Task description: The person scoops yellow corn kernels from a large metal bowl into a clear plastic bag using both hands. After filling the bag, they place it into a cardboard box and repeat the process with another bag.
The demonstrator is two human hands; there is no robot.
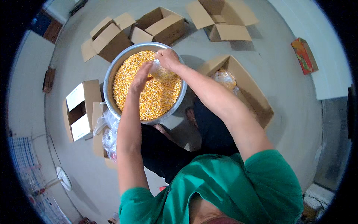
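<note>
A round metal basin (106, 86) full of yellow corn kernels (156, 103) stands before me. Over its far right part, my right hand (168, 59) grips the top of a clear plastic bag (160, 70) with kernels in it. My left hand (142, 75) is beside the bag on its left, fingers apart and pointing toward it. Whether those fingers touch the plastic is hard to tell. Part of the bag is hidden behind my hands. To the right, an open cardboard box (251, 86) contains filled clear bags of corn (224, 78).
Beyond the basin are open cardboard boxes (114, 42), (167, 28), and another box (235, 32) farther right. Clear plastic bags (109, 131) spill from a box at the basin's left, near a box with white flaps (81, 112). A red printed carton (304, 56) lies at far right.
</note>
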